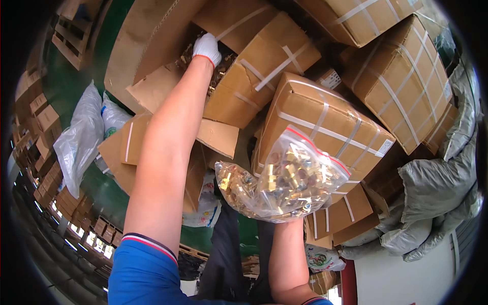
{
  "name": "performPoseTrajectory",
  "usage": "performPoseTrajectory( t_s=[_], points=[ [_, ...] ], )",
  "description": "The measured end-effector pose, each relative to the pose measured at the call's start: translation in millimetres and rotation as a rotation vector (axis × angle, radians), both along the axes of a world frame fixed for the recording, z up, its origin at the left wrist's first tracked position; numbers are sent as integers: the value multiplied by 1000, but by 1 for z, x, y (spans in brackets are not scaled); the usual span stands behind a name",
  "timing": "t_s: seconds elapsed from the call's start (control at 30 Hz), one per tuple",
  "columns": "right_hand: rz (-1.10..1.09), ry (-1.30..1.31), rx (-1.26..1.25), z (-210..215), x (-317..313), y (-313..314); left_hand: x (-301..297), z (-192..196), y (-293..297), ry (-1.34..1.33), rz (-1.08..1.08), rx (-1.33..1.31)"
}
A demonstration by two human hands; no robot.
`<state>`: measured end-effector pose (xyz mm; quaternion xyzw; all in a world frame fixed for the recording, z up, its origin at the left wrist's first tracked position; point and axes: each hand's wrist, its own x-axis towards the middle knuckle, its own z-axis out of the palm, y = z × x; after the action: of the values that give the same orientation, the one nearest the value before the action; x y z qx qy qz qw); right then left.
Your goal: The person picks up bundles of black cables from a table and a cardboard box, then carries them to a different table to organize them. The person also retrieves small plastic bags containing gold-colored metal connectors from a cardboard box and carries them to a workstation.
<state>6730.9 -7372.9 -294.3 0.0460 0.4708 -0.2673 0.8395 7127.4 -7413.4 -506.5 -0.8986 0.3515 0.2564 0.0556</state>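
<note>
My left arm point(170, 147) stretches far forward. Its hand, my left hand point(207, 50) in a white knitted glove, is at an open cardboard box point(244, 76) that holds loose metal fittings point(213, 84). The fingers point down into the box and are hidden. A clear zip bag with a red strip point(300, 178), full of brass fittings, is held up at the right by my right hand, which is hidden behind it below the bag. Another bulge of clear plastic with brass fittings point(236, 190) hangs at the bag's left; whether it is a separate bag I cannot tell.
Strapped cartons point(325, 122) stand close at the right, with a taller carton point(396, 81) behind. Open flaps point(218, 137) stick out under my left forearm. Grey sacks point(437, 188) line the right edge. White plastic bags point(84, 132) sit on the green floor at the left.
</note>
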Motion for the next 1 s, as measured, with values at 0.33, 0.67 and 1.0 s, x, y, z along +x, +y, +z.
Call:
performPoseTrajectory(
  t_s=[0.33, 0.67, 1.0],
  points=[
    [95, 56, -55, 2, 1, 3, 4, 8, -3, 115, -251, 40],
    [165, 63, -126, -4, 16, 15, -24, 28, 20, 748, 1030, -705],
    [73, 22, -113, 4, 22, 14, -14, 76, 107, 591, 1188, -406]
  ],
)
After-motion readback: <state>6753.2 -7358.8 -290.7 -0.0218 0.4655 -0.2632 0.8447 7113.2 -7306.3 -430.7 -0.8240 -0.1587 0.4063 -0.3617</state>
